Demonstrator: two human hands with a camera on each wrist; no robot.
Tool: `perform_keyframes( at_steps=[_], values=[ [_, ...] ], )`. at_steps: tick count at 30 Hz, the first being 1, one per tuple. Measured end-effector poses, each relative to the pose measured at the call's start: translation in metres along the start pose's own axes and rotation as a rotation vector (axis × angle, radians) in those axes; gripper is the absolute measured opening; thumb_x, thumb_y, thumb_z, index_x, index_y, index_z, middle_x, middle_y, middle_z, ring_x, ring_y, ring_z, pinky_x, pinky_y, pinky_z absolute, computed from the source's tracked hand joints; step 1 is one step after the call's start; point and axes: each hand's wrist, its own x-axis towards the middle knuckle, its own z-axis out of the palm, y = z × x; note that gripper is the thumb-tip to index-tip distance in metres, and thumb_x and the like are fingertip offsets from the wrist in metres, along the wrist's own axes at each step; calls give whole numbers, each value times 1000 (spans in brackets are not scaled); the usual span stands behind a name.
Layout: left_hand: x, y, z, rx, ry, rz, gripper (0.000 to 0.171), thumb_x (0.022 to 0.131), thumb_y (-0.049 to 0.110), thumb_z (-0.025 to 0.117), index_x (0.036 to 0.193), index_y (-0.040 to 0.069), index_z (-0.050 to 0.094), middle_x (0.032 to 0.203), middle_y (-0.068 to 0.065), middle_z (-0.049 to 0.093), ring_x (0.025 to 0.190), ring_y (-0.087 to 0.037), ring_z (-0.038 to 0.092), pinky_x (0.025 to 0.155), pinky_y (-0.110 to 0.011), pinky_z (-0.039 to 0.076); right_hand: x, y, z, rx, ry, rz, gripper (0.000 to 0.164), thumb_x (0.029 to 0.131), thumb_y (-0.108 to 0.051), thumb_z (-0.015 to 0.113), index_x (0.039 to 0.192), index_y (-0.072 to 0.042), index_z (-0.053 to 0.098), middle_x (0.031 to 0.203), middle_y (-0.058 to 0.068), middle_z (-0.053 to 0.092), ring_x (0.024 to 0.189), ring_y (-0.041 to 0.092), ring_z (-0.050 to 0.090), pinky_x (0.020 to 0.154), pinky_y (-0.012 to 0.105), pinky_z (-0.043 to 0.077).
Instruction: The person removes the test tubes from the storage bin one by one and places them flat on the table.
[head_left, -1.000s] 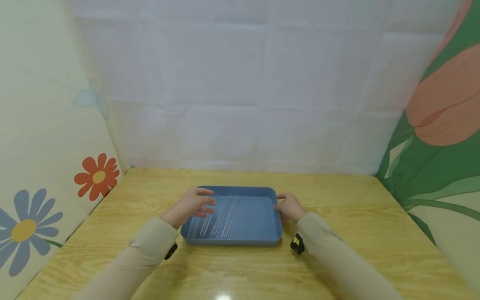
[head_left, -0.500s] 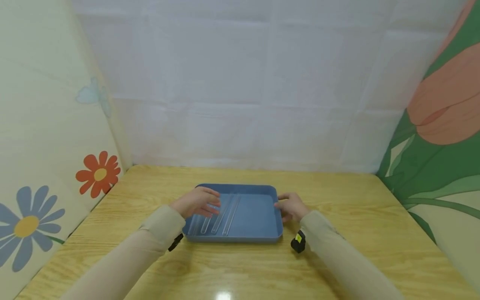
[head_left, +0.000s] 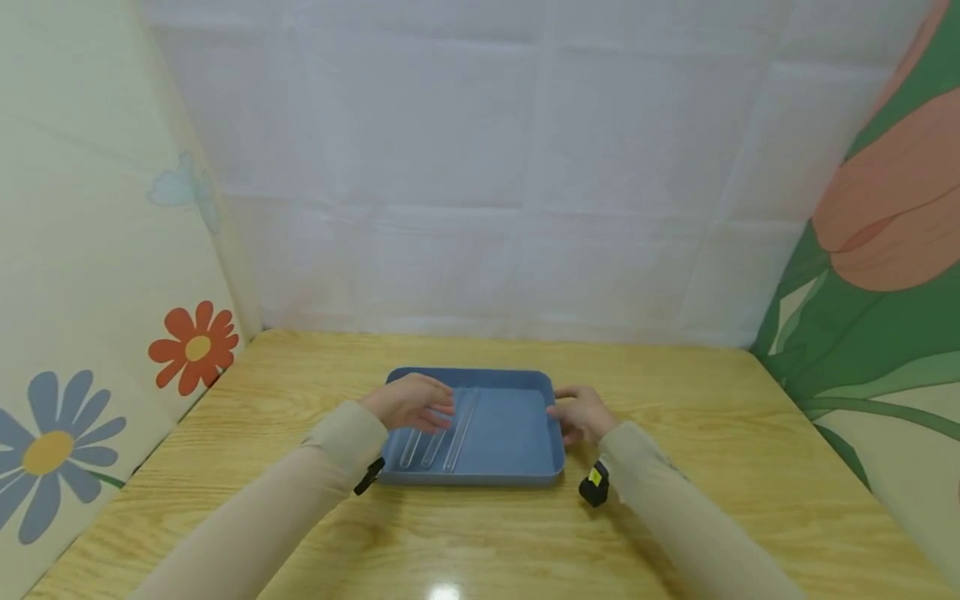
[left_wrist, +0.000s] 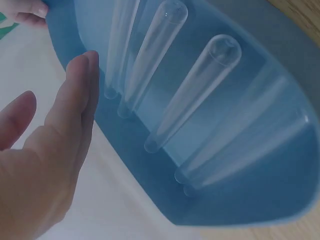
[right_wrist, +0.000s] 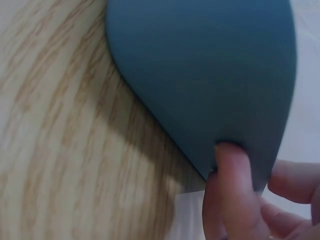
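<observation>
Your left hand [head_left: 408,402] hovered over the left part of the shallow blue rectangular plastic tray [head_left: 517,471], fingers straight & relaxed, palm down, grasping nothing. Wrist cam showed that hand [left_wrist: 45,165] just above the clear glass test tubes [left_wrist: 192,92]; contact w/ them could not be confirmed. Approx. four tubes lay side by side inside the tray, under & just right of your left fingers [head_left: 441,410], roughly parallel, running from near edge toward far edge.

Your right hand [head_left: 579,414] was at the tray's right wall, thumb & fingers curled onto the rim, i.e. gripping it. Right wrist cam: thumb [right_wrist: 231,185] pressed against the tray's outer blue wall [right_wrist: 210,75], other fingers behind the edge.

Tray sat flat on the light wood-grain tabletop [head_left: 675,500], between your two hands, directly ahead of you. Both forearms in beige long sleeves [head_left: 675,508]. Small black wrist-mounted device w/ yellow mark [head_left: 594,484] sat under the right sleeve cuff, just beside the tray's near right corner; a similar black device [head_left: 368,477] sat under the left cuff, at the tray's near left corner.
</observation>
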Motion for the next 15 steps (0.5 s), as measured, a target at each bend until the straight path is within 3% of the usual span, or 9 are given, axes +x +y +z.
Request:
perform_keyframes(
  at_steps=[15],
  values=[
    [15,4,13,43,43,-72,49,100,4,49,143,-13,32,138,-31,46,115,-42,57,94,-46,48,2,1,-4,16,-26,50,46,95,-3,60,137,8,46,101,23,67,74,23,65,50,31,54]
  ],
)
